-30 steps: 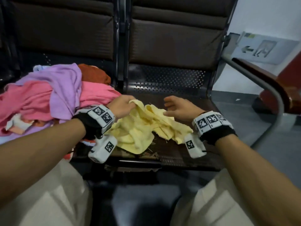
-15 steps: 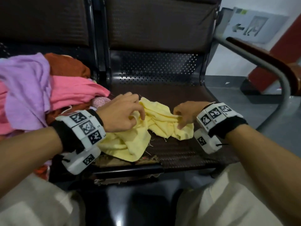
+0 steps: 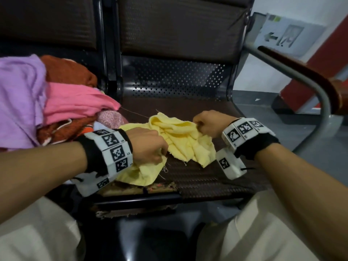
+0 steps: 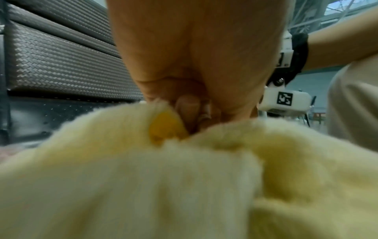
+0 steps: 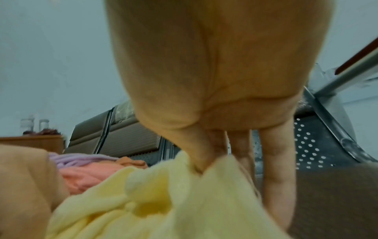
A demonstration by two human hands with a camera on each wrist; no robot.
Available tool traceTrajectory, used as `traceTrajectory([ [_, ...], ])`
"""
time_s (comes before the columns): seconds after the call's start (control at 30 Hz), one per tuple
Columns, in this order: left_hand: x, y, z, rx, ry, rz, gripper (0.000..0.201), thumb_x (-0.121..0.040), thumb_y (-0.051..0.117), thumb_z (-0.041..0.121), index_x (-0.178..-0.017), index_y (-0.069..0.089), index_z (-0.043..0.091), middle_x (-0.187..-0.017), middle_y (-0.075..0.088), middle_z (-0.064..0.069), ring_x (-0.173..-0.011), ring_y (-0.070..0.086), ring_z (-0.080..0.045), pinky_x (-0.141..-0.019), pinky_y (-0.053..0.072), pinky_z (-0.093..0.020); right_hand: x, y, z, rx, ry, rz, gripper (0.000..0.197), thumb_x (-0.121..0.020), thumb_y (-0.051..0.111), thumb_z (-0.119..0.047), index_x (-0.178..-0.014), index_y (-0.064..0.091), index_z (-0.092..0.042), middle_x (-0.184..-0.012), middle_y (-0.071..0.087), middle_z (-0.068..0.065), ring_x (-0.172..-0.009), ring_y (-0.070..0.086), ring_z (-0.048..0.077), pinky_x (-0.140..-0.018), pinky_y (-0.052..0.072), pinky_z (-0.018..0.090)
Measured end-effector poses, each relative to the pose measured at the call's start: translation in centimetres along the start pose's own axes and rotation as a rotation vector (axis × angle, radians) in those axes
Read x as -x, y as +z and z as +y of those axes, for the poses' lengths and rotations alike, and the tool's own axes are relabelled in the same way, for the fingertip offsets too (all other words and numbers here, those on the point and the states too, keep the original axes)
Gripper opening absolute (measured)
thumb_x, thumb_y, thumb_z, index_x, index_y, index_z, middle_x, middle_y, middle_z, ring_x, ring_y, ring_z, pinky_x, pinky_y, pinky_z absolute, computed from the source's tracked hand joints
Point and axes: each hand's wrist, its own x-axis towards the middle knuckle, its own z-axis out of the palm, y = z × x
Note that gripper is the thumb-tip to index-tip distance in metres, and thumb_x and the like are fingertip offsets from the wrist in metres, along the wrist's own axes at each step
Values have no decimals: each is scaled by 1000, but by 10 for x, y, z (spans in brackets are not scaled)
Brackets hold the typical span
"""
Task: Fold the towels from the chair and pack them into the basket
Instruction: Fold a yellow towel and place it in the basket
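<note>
A crumpled yellow towel (image 3: 180,142) lies on the dark perforated chair seat (image 3: 190,108). My left hand (image 3: 150,146) pinches its near left edge with curled fingers; the left wrist view shows the fingertips (image 4: 188,110) buried in the yellow towel (image 4: 163,177). My right hand (image 3: 209,123) pinches the far right edge, thumb and forefinger closed on the yellow towel (image 5: 163,194) in the right wrist view. More towels are heaped on the neighbouring seat at the left: a lilac one (image 3: 20,98), a pink one (image 3: 75,102) and a rust-orange one (image 3: 66,72). No basket is in view.
The chair back (image 3: 178,27) rises behind the seat. A metal armrest with a wooden top (image 3: 305,72) curves along the right side. The seat's front edge (image 3: 143,185) is frayed. My knees in light trousers (image 3: 263,232) sit close below it.
Both hands went from resting on the towel to pinching its edges. The left hand moved nearer to me, the right hand stayed at the far right edge, and the towel is spread wider.
</note>
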Motion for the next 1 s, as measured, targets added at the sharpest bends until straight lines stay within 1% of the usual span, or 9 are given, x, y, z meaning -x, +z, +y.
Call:
traceTrajectory([
  [0.13,-2,-14,-7,281,16,152,16,-83,65,30,-98,63,25,-67,59,13,-63,53,-1,-63,45,-25,2,-3,1,-234,25,93,16,-93,43,-12,-97,53,-24,-100,55,0,-93,52,19,-73,39,27],
  [0.23,4,-23,-15,628,-34,258,6,-81,65,18,-86,63,20,-64,70,4,-59,65,-8,-63,50,-21,1,-3,0,-475,38,177,14,-98,42,-20,-105,53,-20,-103,56,1,-97,53,18,-79,43,30],
  [0.37,11,-28,-26,944,-139,408,24,-80,68,41,-74,66,17,-70,71,-2,-69,69,-19,-67,56,-31,1,2,-3,-598,21,233,35,-92,58,-35,-120,49,-17,-109,57,-1,-103,56,17,-90,47,36],
  [0.43,10,-28,-31,900,-224,546,33,-75,69,51,-66,65,19,-65,70,-2,-64,69,-19,-63,55,-31,6,5,-3,-447,-52,227,55,-82,70,-34,-126,40,-21,-118,49,-1,-105,52,15,-91,46,34],
  [0.53,8,-21,-37,818,-277,582,21,-76,75,35,-67,61,22,-60,68,3,-56,64,-12,-62,52,-30,12,6,0,-255,-199,188,66,-75,77,-24,-127,37,-30,-118,35,-1,-99,45,12,-87,43,30],
  [0.63,7,-15,-40,753,-250,518,14,-79,73,25,-81,60,28,-70,60,14,-63,54,-2,-64,47,-24,12,6,3,-30,-185,20,49,-76,76,-28,-120,55,-32,-117,39,0,-107,39,15,-94,39,33],
  [0.73,4,-13,-36,817,-239,488,14,-87,64,17,-98,56,21,-86,62,0,-73,64,-16,-69,56,-36,7,10,2,63,-183,-103,37,-74,79,-28,-108,66,-25,-106,49,-3,-100,49,15,-87,43,29],
  [0.87,3,-14,-32,842,-207,467,9,-93,54,16,-101,51,18,-69,59,6,-62,66,-16,-65,57,-39,2,11,4,96,-135,-164,24,-76,77,-23,-98,69,-22,-94,60,-6,-91,59,16,-78,49,28],
  [1.0,5,-16,-37,815,-188,538,4,-91,59,20,-94,61,20,-72,66,9,-70,66,-11,-69,55,-34,9,-1,-4,57,-199,29,18,-80,73,-29,-96,70,-21,-94,58,-6,-89,55,13,-77,45,26],
])
